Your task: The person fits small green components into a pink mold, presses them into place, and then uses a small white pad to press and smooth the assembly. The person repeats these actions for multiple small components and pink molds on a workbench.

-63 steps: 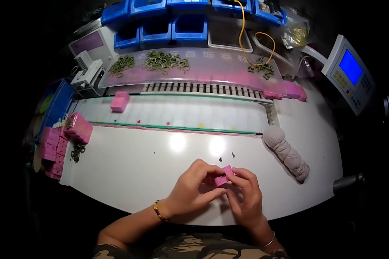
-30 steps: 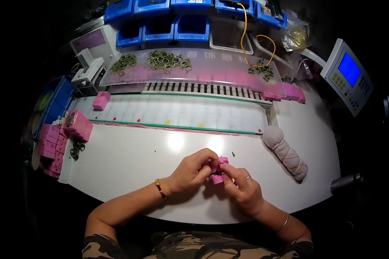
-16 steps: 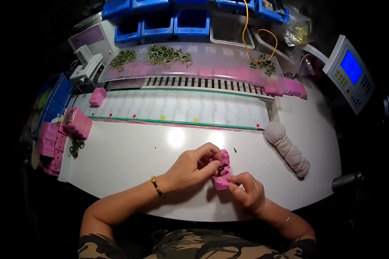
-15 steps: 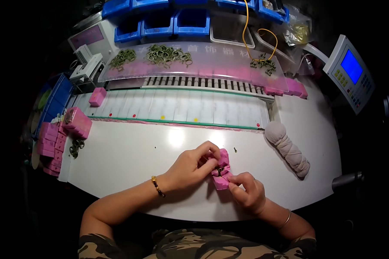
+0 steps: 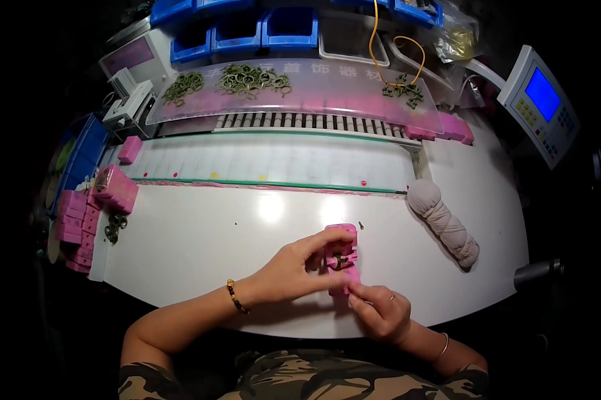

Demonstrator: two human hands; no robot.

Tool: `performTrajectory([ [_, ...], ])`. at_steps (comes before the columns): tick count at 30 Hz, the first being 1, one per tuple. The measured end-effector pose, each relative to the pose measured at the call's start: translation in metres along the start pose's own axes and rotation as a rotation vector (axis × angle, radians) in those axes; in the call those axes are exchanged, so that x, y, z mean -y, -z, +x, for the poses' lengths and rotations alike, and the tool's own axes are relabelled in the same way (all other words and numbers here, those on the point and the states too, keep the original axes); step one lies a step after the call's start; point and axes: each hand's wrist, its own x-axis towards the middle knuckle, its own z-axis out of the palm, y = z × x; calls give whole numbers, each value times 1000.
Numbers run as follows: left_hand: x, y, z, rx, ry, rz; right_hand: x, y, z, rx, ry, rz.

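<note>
A pink rubber mould (image 5: 346, 275) lies on the white table in front of me, its upper face uneven and parted. A small dark green piece (image 5: 340, 259) shows in its middle. My left hand (image 5: 294, 267) spans the mould, forefinger at the far end and thumb toward the near end. At the near right corner, my right hand (image 5: 384, 312) is closed, thumb and forefinger pinching the mould's edge; the exact contact is partly hidden. Just beyond the mould lies a tiny dark green piece (image 5: 361, 225).
A conveyor belt (image 5: 247, 160) carries a pink block (image 5: 130, 149). Behind it, a clear tray (image 5: 314, 100) holds green rings (image 5: 250, 80). Pink blocks (image 5: 117, 189) are stacked left, beside dark green pieces (image 5: 115, 228). Right are a wrapped cloth roll (image 5: 444, 223) and a control panel (image 5: 540, 103).
My left hand has spread from a pinch over the mould's middle to span its length. My right hand has shifted slightly nearer me. The belt's dots and pink block have moved left.
</note>
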Motion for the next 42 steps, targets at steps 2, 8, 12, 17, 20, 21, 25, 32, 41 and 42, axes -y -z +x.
performTrajectory([
  [2, 5, -3, 1, 25, -91, -98, 0, 1, -1, -12, -8, 9],
  [8, 4, 2, 4, 77, -158, 27, -7, 13, 17, -36, -270, 473],
  [12, 2, -1, 3, 71, -136, 244, -9, 16, 44, 33, -531, 245],
  [17, 9, -9, 2, -65, -298, 332, -4, 1, 58, 259, -498, -45],
  [20, 9, -10, 1, -58, -248, 236, -7, -17, 58, 247, -475, -115],
  [21, 12, -10, 1, -57, -249, 238, -7, -17, 59, 244, -476, -116],
  [25, 14, -7, 0, -54, -270, 264, -12, -3, 64, 220, -547, 39],
  [32, 7, 4, 4, 72, -99, 162, -57, 14, 51, 104, -495, 267],
  [41, -2, -4, 3, 27, -145, 413, -72, 9, 45, 209, -401, 88],
  [42, -3, -5, 3, 22, -137, 447, -73, 18, 47, 168, -411, 26],
])
